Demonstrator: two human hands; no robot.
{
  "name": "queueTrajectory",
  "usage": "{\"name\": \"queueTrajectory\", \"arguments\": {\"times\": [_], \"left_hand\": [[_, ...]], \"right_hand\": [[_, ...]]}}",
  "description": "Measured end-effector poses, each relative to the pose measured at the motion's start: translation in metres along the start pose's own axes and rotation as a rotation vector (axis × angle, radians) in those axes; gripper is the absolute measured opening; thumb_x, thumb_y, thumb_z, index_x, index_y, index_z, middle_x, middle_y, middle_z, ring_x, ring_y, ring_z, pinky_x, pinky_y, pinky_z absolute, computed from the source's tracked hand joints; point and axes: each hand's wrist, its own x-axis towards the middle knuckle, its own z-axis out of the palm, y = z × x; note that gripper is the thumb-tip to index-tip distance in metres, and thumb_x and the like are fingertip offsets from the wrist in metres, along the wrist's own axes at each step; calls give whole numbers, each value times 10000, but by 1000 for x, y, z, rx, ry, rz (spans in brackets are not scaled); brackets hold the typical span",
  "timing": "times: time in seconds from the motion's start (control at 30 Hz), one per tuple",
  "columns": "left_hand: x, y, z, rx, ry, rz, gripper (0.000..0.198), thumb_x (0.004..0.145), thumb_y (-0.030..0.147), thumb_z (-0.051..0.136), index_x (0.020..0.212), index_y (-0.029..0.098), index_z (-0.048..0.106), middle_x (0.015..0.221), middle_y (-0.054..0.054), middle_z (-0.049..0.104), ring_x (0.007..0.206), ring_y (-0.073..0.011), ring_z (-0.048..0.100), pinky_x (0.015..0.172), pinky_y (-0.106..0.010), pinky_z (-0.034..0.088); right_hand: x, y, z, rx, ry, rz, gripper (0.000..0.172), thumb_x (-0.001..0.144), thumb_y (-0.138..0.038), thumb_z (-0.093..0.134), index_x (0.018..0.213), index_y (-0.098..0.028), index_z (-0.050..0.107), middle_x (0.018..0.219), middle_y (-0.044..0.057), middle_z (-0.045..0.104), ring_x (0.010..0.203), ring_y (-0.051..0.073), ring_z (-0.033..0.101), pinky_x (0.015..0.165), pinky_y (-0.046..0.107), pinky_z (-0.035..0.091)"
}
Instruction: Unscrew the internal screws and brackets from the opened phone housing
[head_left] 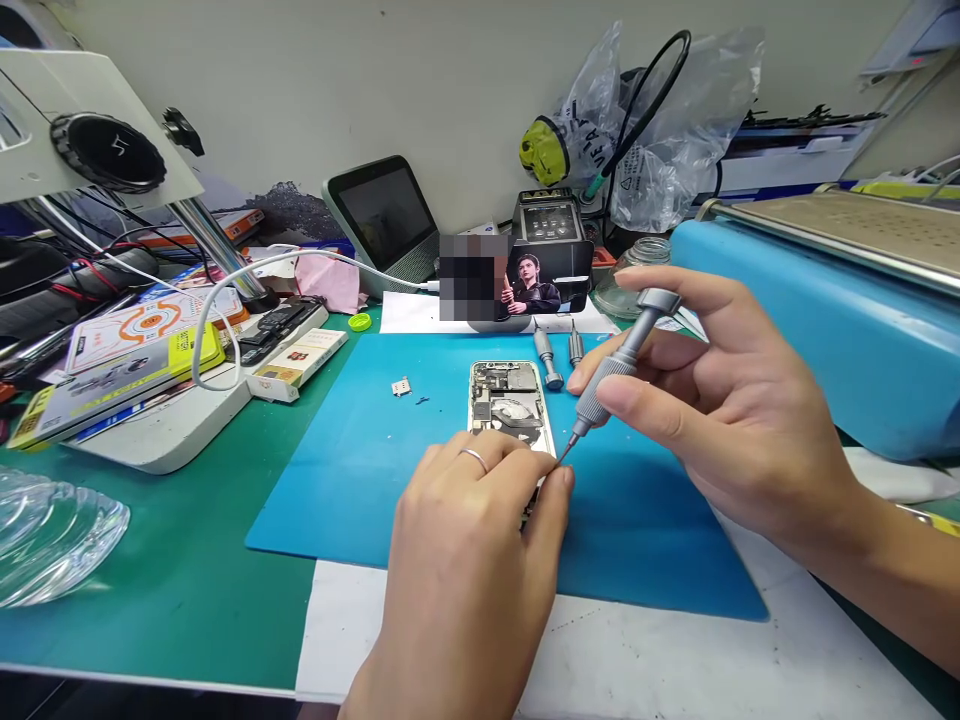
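Observation:
An opened phone (506, 400) with its insides showing lies on a blue mat (375, 470). My left hand (469, 560), a ring on one finger, rests over the phone's near end, its fingers curled and pinched at the phone's right edge. My right hand (720, 400) grips a grey precision screwdriver (615, 370), one finger on its cap, and the tip reaches my left fingertips at the phone's edge. Two more screwdrivers (559, 355) lie just beyond the phone. A small metal part (401, 387) and tiny dark bits lie on the mat to the left.
A microscope stand (150, 425) with boxes and a white cable occupies the left. A glass dish (45, 535) sits at the near left. A blue machine (817, 310) fills the right. A small screen (382, 220), a soldering station (551, 220), a photo card and a glass jar stand behind.

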Motion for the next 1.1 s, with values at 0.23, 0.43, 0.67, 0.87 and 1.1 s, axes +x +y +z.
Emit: {"name": "queueTrajectory", "arguments": {"times": [0.23,0.43,0.67,0.87,1.1], "left_hand": [[1,1,0,7,-4,-8,249,1058,150,630,889,230,796,920,22,793,824,-210,732,721,-408,531],[0,2,0,10,-4,-15,256,1056,145,625,881,225,795,903,19,783,818,-216,727,708,-416,523],[0,1,1,6,-7,-21,259,1054,144,621,891,226,806,923,17,800,834,-226,744,708,-431,518],[-1,1,3,8,-8,-50,224,1053,178,648,918,249,813,966,22,818,862,-240,760,709,-441,524],[-18,-5,6,2,-16,-75,163,1103,256,596,1130,279,755,1129,1,799,1007,-246,704,799,-441,571]], "right_hand": [[-2,-1,-5,-11,3,-19,533,943,-162,860,1368,-438,695,932,-93,849,811,143,820,769,264,719],[-1,-3,-3,-43,2,-14,526,941,-168,856,1362,-426,672,930,-78,845,766,174,809,754,344,735],[0,-5,-1,-20,-5,3,513,952,-141,829,1368,-361,626,912,-48,828,762,161,792,760,302,711],[0,-5,-3,-28,-10,0,501,967,-141,818,1373,-366,633,925,-37,821,781,173,793,756,330,703],[0,2,-7,-102,87,-30,491,972,-217,857,1386,-381,650,904,-39,828,819,197,811,760,343,714]]}}
